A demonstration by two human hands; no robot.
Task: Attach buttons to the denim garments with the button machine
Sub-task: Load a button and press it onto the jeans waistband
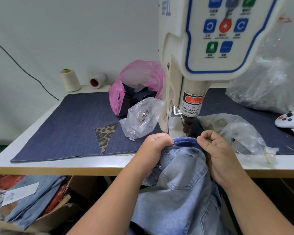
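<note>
Jeans (pixel 180 192) of pale denim hang from the near edge of the surface (pixel 95 164) down toward the person's lap, their long axis running from the bottom of the view up and away to the button machine (pixel 190 68). The waistband (pixel 185 141) is the far end, pointing at the machine and lying across the view from left to right.

Both hands pinch that waistband with curled fingers: the left hand (pixel 153 148) at its left end, the right hand (pixel 215 150) at its right end, holding it taut between them. A small red light dot shows on the band between the hands.

Just beyond the band stands the machine's dark punch (pixel 187 122), under a finger warning label. The step in hand looks like positioning; no button is visible on the band yet. The next move calls for sliding the band squarely under the punch, with fingers kept to the sides.

Farther back lies a clear bag (pixel 141 117) holding small metal parts, probably buttons.
</note>
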